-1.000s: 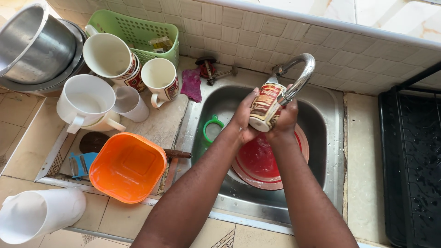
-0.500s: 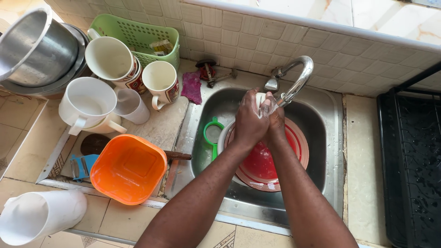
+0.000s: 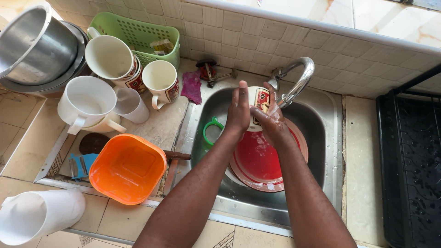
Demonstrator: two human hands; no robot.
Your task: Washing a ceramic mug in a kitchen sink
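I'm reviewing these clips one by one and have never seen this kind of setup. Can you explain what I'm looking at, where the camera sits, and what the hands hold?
There is no machine here: a person wears one camera on the head, looking down at their own two bare hands. The left hand and the soapy right hand hold a white mug between them under the tap, over a steel sink. In the sink lie a red plate and a green-rimmed strainer. On the counter to the left stand white mugs, an orange bowl, a green basket, steel bowls and a white jug.
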